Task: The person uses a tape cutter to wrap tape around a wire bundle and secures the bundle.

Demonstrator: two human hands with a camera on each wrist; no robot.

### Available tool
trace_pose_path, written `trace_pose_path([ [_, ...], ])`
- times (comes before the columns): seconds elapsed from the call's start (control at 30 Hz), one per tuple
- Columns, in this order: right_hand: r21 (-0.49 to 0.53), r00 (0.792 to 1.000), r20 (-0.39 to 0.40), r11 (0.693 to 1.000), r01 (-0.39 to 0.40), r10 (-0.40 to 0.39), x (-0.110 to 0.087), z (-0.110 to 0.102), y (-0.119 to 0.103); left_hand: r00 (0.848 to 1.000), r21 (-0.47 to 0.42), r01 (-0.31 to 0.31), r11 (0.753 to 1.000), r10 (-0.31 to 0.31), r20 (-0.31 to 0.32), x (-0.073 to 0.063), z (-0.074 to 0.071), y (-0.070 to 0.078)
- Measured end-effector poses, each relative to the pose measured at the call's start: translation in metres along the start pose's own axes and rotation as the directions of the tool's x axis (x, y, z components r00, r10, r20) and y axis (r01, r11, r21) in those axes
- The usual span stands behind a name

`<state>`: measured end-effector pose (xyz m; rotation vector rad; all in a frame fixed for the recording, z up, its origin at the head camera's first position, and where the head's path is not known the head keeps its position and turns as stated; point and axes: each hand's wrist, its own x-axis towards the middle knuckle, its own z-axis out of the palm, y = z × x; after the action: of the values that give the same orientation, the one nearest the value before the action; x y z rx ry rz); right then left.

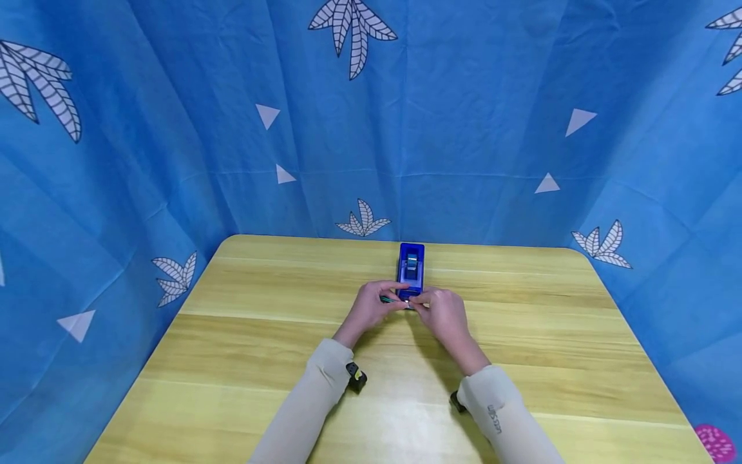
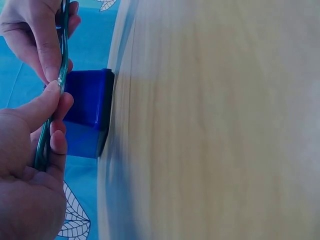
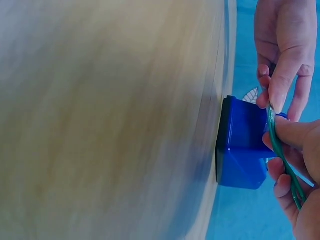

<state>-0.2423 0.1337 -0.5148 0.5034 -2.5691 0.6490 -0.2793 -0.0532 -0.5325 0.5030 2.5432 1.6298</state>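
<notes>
A blue tape dispenser (image 1: 412, 251) stands on the table straight ahead, just beyond both hands. Thin green cords (image 3: 280, 156), perhaps wires, run between the two hands in a bundle. My left hand (image 1: 371, 304) pinches them between thumb and fingers, with a stretch lying across its palm in the left wrist view. From the other side, my right hand (image 1: 445, 312) pinches the same bundle, the fingertips of both hands nearly meeting. Where they meet, a shiny clear patch (image 2: 61, 80), which looks like tape, sits on the cords. Fingers partly hide it.
The wood-grain table (image 1: 255, 361) has rounded far corners. A blue curtain (image 1: 475, 96) with leaf and triangle prints hangs behind and along both sides. Small dark devices, one on the left cuff (image 1: 356, 377) and one by the right cuff (image 1: 458, 403), are worn at the wrists.
</notes>
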Motion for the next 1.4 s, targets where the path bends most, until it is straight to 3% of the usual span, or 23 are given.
trace_pose_path([
  [0.5, -0.019, 0.993, -0.089, 0.997, 0.078, -0.080, -0.002, -0.009, 0.001, 0.993, 0.094, -0.081, 0.992, 0.072, 0.090, -0.009, -0.011, 0.007],
  [0.73, -0.013, 0.983, -0.122, 0.991, 0.133, -0.133, -0.006, -0.014, 0.000, 0.994, 0.140, -0.066, 0.988, 0.053, 0.098, -0.019, -0.012, 0.013],
  [0.97, 0.018, 0.980, -0.152, 0.991, 0.132, -0.128, -0.012, -0.021, -0.001, 0.993, 0.195, -0.078, 0.978, 0.058, 0.106, -0.029, -0.020, 0.014],
  [1.17, 0.034, 0.972, -0.175, 0.985, 0.168, -0.160, -0.015, -0.027, -0.001, 0.982, 0.152, -0.066, 0.986, 0.037, 0.185, -0.033, -0.025, 0.016],
  [1.4, 0.030, 0.966, -0.173, 0.980, 0.199, -0.191, -0.017, -0.029, -0.003, 0.988, 0.129, -0.074, 0.989, 0.056, 0.142, -0.035, -0.024, 0.018],
])
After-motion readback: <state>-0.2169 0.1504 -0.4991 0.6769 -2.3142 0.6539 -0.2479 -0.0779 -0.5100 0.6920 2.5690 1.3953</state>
